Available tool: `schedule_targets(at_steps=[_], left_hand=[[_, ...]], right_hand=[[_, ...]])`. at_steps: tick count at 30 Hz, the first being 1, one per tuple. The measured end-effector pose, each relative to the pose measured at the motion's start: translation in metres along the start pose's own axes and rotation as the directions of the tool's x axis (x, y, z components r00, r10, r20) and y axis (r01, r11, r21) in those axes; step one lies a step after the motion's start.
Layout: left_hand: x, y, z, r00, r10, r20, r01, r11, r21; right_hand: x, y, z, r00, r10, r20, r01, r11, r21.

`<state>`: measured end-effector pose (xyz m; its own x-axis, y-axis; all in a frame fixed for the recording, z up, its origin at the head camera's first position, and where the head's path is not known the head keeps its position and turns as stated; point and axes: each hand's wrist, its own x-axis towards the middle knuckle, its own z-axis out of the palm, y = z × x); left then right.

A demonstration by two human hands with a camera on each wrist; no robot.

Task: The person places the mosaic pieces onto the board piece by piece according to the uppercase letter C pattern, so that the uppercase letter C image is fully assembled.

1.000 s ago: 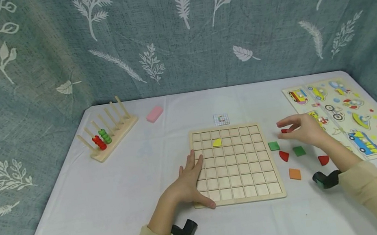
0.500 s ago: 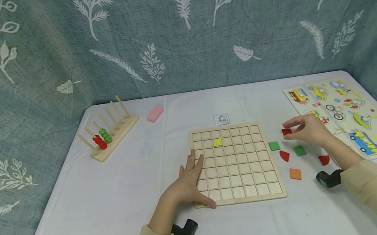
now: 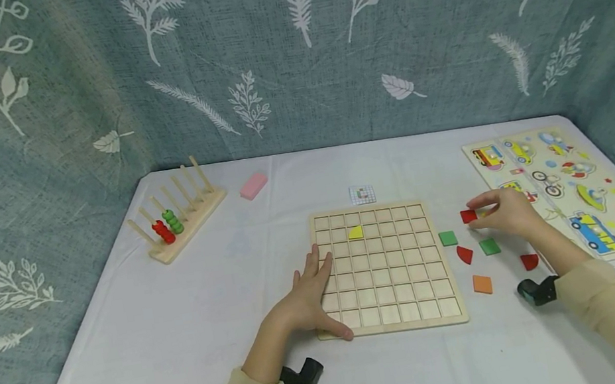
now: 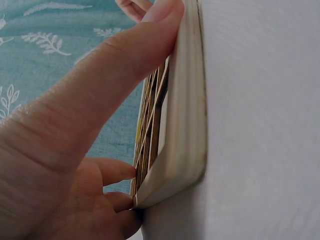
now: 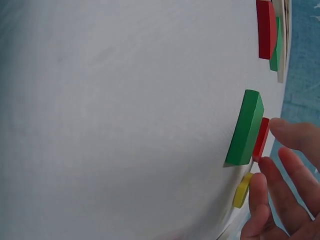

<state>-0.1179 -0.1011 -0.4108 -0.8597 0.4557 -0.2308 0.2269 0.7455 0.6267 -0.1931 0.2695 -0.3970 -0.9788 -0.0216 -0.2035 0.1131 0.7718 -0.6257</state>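
Fingers (image 3: 475, 203) around red tile (image 3: 468, 216), just beyond grid board (image 3: 392, 326) edge.

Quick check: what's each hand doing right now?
Left hand: open, fingers resting flat on the wooden grid board.
Right hand: pinching a red tile.

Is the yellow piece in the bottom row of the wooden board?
No, the yellow piece sits in the second row from the top of the wooden board, far from the bottom row.

The white-clothed table (image 3: 183, 319) carries a wooden grid board (image 3: 382, 267), loose coloured wooden tiles (image 3: 482, 284), a wooden bead rack (image 3: 178, 216), a pink block (image 3: 253, 186) and a vehicle puzzle board (image 3: 575, 190).
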Motion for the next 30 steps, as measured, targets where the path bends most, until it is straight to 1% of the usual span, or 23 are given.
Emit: schedule_targets(at_steps=[3,7,10,14,30], left_hand=[[-0.0001,-0.0004,0.0002,1.0,0.005,0.0,-0.005,1.0,-0.01],[-0.0002,-0.0007,0.0001,1.0,0.012,0.003,-0.012,1.0,-0.023],[-0.0004,-0.0008,-0.0001,1.0,0.012,0.008,-0.011,1.0,-0.024],[-0.0005,-0.001,-0.0001,1.0,0.011,0.006,-0.011,1.0,-0.024],[-0.001,-0.0013,-0.0005,1.0,0.013,0.01,-0.012,1.0,-0.018]], right_hand=[[0.0007,0.0011,0.001,1.0,0.007,-0.01,-0.008,1.0,-0.009],[0.0012,0.0014,0.0016,0.999,0.041,-0.019,-0.041,0.999,-0.014],[0.0018,0.0007,0.0009,0.997,0.073,-0.012,-0.073,0.997,-0.013],[0.0029,-0.0013,-0.0006,0.996,0.084,0.001,-0.084,0.996,-0.025],[0.0036,-0.0015,-0.0026,1.0,0.028,0.0,-0.028,0.997,-0.077]])
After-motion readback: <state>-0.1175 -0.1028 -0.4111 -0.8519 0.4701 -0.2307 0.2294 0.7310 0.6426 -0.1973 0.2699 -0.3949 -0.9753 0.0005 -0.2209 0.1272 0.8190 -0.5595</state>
